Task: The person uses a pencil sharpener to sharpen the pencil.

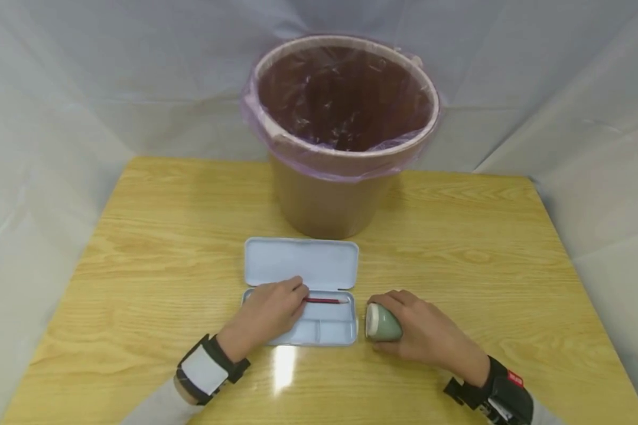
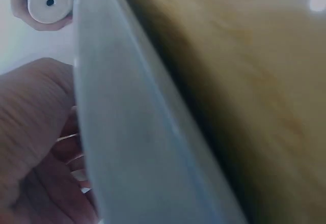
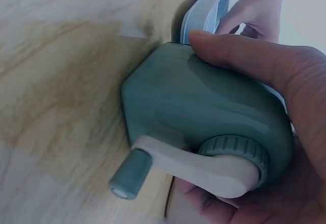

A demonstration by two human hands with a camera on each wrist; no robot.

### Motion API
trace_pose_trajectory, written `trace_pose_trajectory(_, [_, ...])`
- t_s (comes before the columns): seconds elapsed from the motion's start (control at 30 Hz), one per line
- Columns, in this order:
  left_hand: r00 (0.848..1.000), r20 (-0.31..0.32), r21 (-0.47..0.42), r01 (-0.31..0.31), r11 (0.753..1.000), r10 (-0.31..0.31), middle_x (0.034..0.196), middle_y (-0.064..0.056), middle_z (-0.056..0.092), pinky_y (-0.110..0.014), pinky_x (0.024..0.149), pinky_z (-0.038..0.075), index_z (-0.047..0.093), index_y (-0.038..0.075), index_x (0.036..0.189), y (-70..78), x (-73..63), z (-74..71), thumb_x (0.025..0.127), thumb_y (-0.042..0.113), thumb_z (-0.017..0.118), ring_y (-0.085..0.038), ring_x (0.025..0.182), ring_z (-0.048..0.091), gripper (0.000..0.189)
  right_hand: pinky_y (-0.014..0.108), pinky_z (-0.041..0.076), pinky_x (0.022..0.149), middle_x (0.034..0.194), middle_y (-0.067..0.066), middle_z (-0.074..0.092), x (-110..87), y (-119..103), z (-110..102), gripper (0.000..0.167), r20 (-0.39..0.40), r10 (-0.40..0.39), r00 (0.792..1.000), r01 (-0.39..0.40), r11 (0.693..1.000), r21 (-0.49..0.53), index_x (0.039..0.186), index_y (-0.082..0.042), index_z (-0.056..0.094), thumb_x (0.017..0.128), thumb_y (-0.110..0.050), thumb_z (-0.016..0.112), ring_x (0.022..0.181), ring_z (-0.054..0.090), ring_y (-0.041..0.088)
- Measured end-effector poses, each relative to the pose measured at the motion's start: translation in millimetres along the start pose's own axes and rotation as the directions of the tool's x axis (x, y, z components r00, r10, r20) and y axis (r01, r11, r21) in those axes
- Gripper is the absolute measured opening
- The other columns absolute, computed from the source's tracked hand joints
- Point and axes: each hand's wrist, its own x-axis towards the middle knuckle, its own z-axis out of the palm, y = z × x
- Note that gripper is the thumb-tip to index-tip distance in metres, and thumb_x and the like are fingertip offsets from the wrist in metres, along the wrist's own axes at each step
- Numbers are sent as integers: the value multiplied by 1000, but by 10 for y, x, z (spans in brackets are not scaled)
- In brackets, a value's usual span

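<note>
A light blue pencil case [image 1: 337,332] lies on the table with its lid [image 1: 300,260] folded back. My left hand [image 1: 271,310] reaches over its left part, fingertips at the left end of a red pencil [image 1: 326,301] in the long back compartment. In the left wrist view the case wall [image 2: 127,112] hides most of those fingers. To the right of the case, my right hand [image 1: 427,330] grips a green hand-crank pencil sharpener [image 3: 198,102]. Its white crank arm [image 3: 204,170] with a green knob [image 3: 131,175] shows in the right wrist view.
Behind the case stands a tall brown bin [image 1: 324,200] lined with a thin purple plastic bag [image 1: 255,112]. The wood-grain table [image 1: 154,248] is bordered by pale hanging sheets [image 1: 154,65] at the back and sides.
</note>
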Motion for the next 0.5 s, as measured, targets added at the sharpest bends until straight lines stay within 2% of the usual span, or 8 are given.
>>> trace_pose_trajectory(0.17, [1000,-30,28,-7,1000,8,71,0,53,-28,47,45,64,7,82,-58,-18,26,88,12,73,-12,55,52,12,34,58,71,115,9,68,21,8,-22,67,-9,1,1000,-1,1000,-18,128,-16,63,70,-33,92,96,68,21])
trace_pose_trajectory(0.5, [997,-9,51,-77,996,77,66,1,51,-26,44,44,62,7,79,-118,35,25,86,13,73,-11,51,50,14,33,58,72,116,7,67,51,33,21,67,-40,-5,999,5,1000,-7,128,-18,63,70,-32,93,97,67,19])
